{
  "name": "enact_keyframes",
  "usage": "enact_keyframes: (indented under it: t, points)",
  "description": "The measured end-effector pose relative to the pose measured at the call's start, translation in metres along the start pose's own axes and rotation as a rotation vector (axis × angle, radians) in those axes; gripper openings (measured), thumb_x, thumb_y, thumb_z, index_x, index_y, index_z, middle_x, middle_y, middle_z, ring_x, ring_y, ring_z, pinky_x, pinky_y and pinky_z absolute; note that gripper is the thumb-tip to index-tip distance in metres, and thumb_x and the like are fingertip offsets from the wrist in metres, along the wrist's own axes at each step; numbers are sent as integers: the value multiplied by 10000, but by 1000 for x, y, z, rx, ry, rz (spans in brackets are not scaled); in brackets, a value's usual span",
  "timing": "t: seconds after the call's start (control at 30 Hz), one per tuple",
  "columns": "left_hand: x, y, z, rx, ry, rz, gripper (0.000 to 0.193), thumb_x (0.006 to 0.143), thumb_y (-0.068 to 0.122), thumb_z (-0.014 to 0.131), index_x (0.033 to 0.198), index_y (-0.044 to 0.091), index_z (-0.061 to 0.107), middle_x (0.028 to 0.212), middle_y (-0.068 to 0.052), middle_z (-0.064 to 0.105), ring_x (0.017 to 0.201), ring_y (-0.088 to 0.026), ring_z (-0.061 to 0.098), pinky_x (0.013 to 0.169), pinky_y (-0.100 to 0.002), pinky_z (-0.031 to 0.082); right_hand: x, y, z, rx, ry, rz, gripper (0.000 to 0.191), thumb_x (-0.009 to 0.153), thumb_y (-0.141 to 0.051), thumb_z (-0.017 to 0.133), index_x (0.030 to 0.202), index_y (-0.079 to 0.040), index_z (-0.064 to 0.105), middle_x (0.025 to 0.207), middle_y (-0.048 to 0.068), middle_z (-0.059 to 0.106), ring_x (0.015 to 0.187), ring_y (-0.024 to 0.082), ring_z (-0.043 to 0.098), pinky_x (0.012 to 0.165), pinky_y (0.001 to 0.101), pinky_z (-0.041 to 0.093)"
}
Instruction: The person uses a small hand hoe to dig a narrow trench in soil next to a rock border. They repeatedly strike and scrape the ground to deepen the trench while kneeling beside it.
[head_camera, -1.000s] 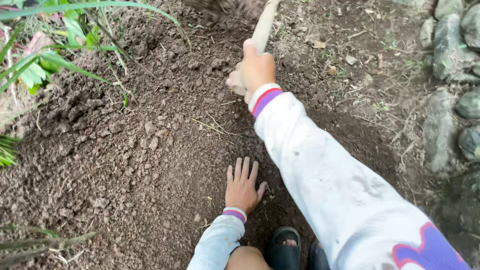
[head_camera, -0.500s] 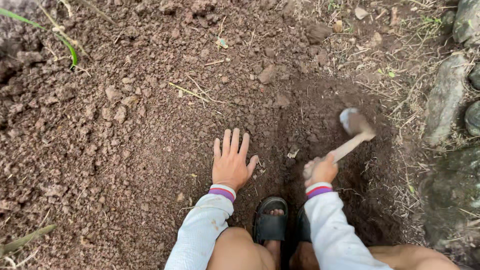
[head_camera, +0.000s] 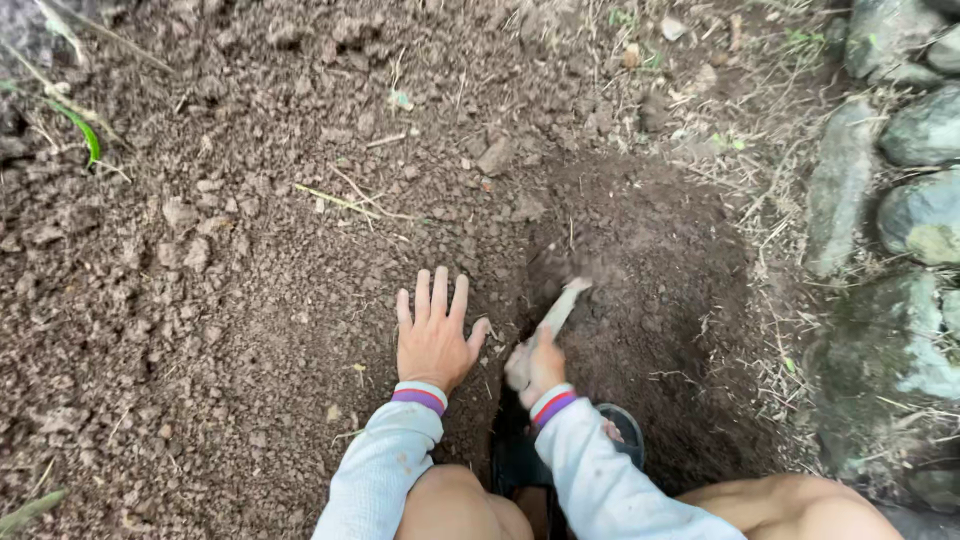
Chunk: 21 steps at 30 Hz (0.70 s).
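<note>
- Ringing the work on the right: grey, moss-flecked stones (head_camera: 900, 190) set along the edge, with dry straw (head_camera: 770, 230) scattered at their foot.
- Spreading over the left and top of the view: loose brown soil (head_camera: 220, 260), lumpy, full of small clods and thin dry stalks.
- Poking in at the far left: one green blade of grass (head_camera: 82, 130), well apart from both hands.
- Lying at the bottom, just below the wrists: a dark sandal (head_camera: 620, 440) on a foot, partly hidden by the right sleeve, with bare knees either side.
- Sunk between the stones and the flat soil: a dug hollow (head_camera: 650, 290) of darker, finer earth, its near wall steep beside the right hand.
- Standing in that hollow: a digging tool with a pale wooden handle (head_camera: 555, 312), slanting up and away from the fist, its far end buried or blurred against the dirt so the head cannot be made out.
- Pressed flat on the soil at the hollow's left rim: left hand (head_camera: 432, 335), palm down, fingers spread wide and pointing away, gripping nothing, thumb angled toward the tool.
- Curled tight around the lower end of the handle: right hand (head_camera: 538, 368), fist closed on the wood, knuckles up, just beside the left thumb yet not touching it.
- Covering both forearms: pale long sleeves (head_camera: 390, 460) with purple-striped cuffs, elbows bent and drawn in near the knees.
</note>
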<state>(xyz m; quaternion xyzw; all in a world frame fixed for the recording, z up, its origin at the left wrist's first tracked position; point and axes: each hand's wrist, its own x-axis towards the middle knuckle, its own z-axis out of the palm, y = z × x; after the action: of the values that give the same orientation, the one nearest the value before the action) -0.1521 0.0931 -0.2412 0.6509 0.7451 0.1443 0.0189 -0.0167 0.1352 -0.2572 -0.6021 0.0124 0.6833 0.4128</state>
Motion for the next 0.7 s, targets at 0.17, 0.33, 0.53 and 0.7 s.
enact_keyframes:
  t: [0.17,0.33,0.53,0.7]
  points:
    - [0,1,-3,13,-9,-4,728,901,543,614,1493,136,491,1572,-156,419,1480,-364,310,1196,-573,207,-15,3,-10,91,-64,93,406,1049,-460,544,957,-65,521,753,74,526,599,204,527,512,342,460]
    - [2,-1,-11,-14,15,-1,734,894,539,613,1495,139,481,1576,-148,412,1482,-364,303,1195,-571,203,-25,-6,-9,117,-219,10,342,1019,-403,484,907,-83,525,712,77,519,571,216,526,506,350,446]
    - [2,0,-10,13,-16,10,728,904,528,611,1502,134,479,1582,-154,406,1482,-364,302,1196,-569,202,-43,-69,61,28,-432,-154,297,1026,-361,587,897,-93,575,762,2,533,651,139,520,548,280,446]
    - [1,1,-1,3,-79,-21,719,907,530,606,1498,140,480,1588,-148,401,1492,-359,295,1206,-569,191,-41,-160,136,-492,-443,-790,280,1029,-313,595,1069,-86,436,724,14,560,490,145,551,398,325,493]
